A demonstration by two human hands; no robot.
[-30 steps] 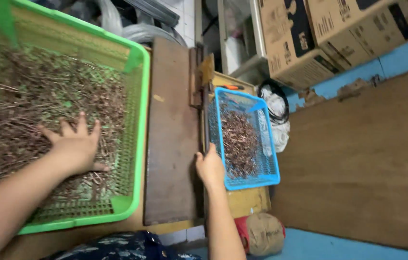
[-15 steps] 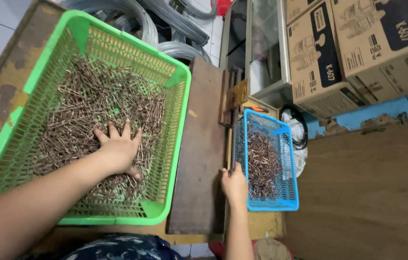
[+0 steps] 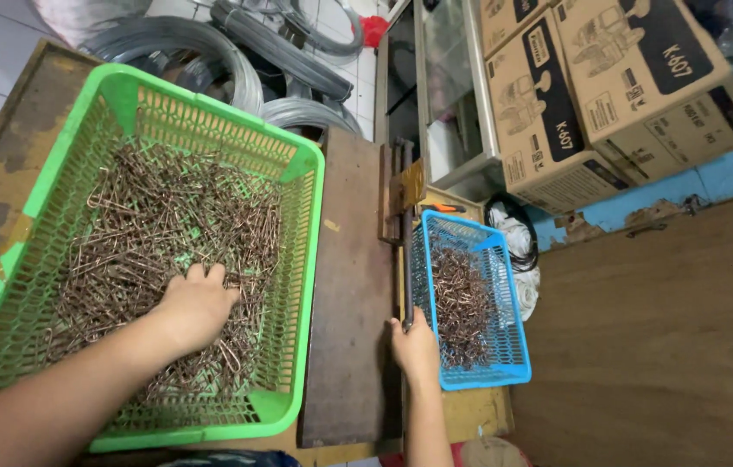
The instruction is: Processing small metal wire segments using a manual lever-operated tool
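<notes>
- Head view, left side: my left hand (image 3: 195,304) lies palm-down in the large green plastic mesh basket (image 3: 293,216), fingers curled into the heap of brown bent-wire clips (image 3: 150,233). Whether the fingers have closed on any clips I cannot tell.
- Head view, centre: a dark worn wooden board (image 3: 351,294) runs between the two baskets, and a dark metal lever bar (image 3: 404,233) stands along its right edge.
- Head view, right side: my right hand (image 3: 416,346) is wrapped around the near end of that bar, beside the near left corner of the small blue plastic mesh basket (image 3: 505,372).
- Progress, as judged: the blue basket holds a modest pile of clips, while the green basket is thickly covered, so most of the stock appears unhandled.
- Background: grey wire coils (image 3: 211,52) beyond the far edge, printed cardboard boxes (image 3: 608,86) at far right.
</notes>
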